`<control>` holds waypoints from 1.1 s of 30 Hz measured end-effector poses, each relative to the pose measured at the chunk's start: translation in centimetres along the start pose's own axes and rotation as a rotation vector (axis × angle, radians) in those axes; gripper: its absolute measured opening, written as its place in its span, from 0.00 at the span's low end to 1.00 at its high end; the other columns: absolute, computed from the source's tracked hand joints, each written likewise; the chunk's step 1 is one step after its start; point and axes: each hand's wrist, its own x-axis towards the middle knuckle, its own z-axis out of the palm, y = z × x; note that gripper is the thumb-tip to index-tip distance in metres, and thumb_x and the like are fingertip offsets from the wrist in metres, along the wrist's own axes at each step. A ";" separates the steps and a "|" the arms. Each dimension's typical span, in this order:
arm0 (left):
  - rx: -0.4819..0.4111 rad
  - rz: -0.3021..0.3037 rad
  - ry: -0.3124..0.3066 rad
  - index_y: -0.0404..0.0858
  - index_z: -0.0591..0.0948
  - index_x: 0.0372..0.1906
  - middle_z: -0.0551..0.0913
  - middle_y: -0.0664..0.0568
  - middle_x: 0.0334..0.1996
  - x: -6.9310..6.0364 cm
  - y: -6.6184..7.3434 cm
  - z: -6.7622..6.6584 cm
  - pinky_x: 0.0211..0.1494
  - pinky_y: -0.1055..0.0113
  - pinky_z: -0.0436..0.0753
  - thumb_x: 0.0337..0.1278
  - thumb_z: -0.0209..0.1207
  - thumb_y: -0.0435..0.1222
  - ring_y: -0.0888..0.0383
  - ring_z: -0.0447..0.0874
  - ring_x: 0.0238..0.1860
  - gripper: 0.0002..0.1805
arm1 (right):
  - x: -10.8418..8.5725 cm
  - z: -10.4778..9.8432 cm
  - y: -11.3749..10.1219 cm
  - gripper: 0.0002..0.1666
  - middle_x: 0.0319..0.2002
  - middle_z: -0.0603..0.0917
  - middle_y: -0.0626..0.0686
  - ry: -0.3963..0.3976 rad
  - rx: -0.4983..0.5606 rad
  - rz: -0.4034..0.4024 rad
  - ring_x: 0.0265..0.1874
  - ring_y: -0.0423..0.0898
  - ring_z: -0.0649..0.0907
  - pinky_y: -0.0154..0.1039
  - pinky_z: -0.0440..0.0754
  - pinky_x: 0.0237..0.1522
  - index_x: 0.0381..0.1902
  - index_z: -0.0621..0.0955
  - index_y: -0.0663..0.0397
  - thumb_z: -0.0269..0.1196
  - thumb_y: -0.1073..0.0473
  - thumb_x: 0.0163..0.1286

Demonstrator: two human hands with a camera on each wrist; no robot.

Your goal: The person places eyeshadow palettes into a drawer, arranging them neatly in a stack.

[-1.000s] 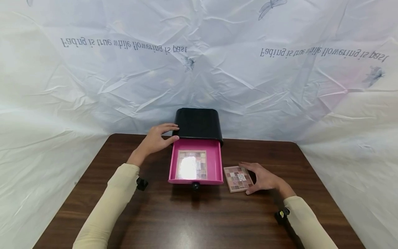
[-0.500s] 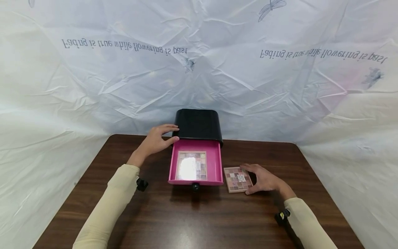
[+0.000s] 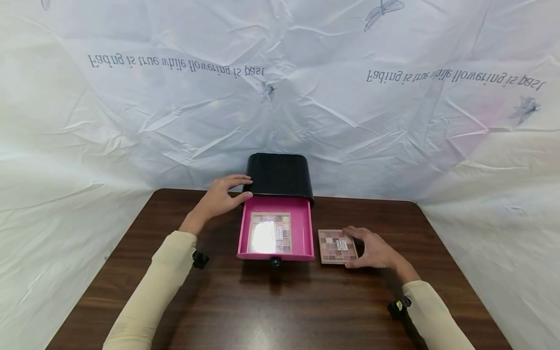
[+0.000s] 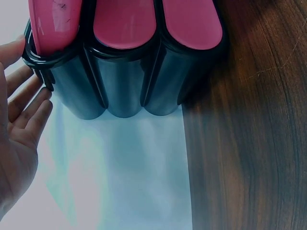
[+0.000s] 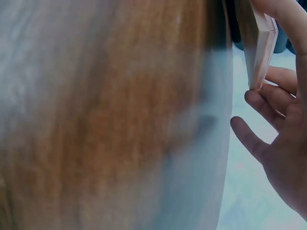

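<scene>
A black cabinet (image 3: 279, 175) stands at the table's back, its top pink drawer (image 3: 301, 228) pulled out. Inside the drawer lies a square palette (image 3: 282, 233) with glare on its lid. My left hand (image 3: 218, 195) rests at the cabinet's upper left edge, fingers fairly straight; the left wrist view shows that hand (image 4: 21, 139) with its thumb and fingers at the cabinet's rim. Right of the drawer, my right hand (image 3: 372, 249) grips a second palette (image 3: 334, 248) by its right side between thumb and fingers. In the right wrist view the palette's edge (image 5: 263, 52) meets the fingers.
Two more closed pink drawers (image 4: 125, 24) show below the top one in the left wrist view. A black round knob (image 3: 275, 263) sticks out from the open drawer's front. Behind the brown table (image 3: 262, 311) hangs a white printed sheet (image 3: 175, 121).
The palette at my right hand has shifted slightly right and away from me and turned straighter, with the hand moving along. My left hand and the drawer have stayed in place.
</scene>
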 end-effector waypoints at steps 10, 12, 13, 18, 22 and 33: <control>-0.002 -0.005 -0.011 0.42 0.82 0.64 0.79 0.46 0.66 0.0 0.1 -0.1 0.69 0.45 0.74 0.66 0.65 0.53 0.46 0.76 0.67 0.28 | -0.6 -1.6 -1.3 0.64 0.75 0.65 0.66 0.136 0.007 0.001 0.71 0.66 0.67 0.72 0.71 0.60 0.77 0.68 0.52 0.79 0.32 0.48; -0.002 -0.010 -0.012 0.42 0.82 0.64 0.79 0.47 0.66 0.0 0.0 -0.1 0.69 0.45 0.74 0.65 0.65 0.53 0.46 0.76 0.67 0.28 | -0.7 -1.9 -1.7 0.65 0.76 0.65 0.65 0.153 0.001 0.007 0.72 0.66 0.67 0.72 0.71 0.60 0.78 0.67 0.50 0.79 0.32 0.48; -0.001 -0.010 -0.012 0.42 0.82 0.64 0.79 0.47 0.66 0.0 0.0 -0.1 0.70 0.45 0.74 0.65 0.65 0.53 0.46 0.76 0.68 0.28 | -0.8 -2.2 -2.0 0.65 0.76 0.64 0.64 0.160 -0.003 0.010 0.72 0.66 0.66 0.73 0.71 0.60 0.78 0.67 0.49 0.79 0.32 0.47; 0.008 -0.009 -0.012 0.42 0.82 0.64 0.79 0.47 0.66 0.0 -0.2 0.0 0.70 0.45 0.74 0.65 0.66 0.52 0.46 0.76 0.67 0.28 | -1.1 -3.3 -3.0 0.66 0.77 0.64 0.61 0.193 -0.015 0.011 0.73 0.64 0.66 0.71 0.72 0.59 0.79 0.65 0.45 0.80 0.32 0.46; 0.009 -0.011 -0.016 0.42 0.82 0.64 0.79 0.46 0.66 0.0 -0.2 0.0 0.70 0.45 0.73 0.65 0.66 0.52 0.46 0.77 0.67 0.28 | -1.5 -4.4 -3.9 0.66 0.76 0.65 0.61 0.226 -0.045 -0.012 0.72 0.62 0.66 0.70 0.72 0.58 0.79 0.66 0.44 0.80 0.31 0.46; 0.001 -0.006 -0.011 0.42 0.82 0.64 0.79 0.46 0.66 0.0 0.0 0.0 0.69 0.45 0.74 0.65 0.66 0.51 0.45 0.76 0.67 0.27 | -1.7 -6.4 -8.5 0.66 0.73 0.70 0.60 0.328 -0.127 -0.048 0.69 0.59 0.68 0.68 0.72 0.60 0.77 0.69 0.51 0.80 0.31 0.44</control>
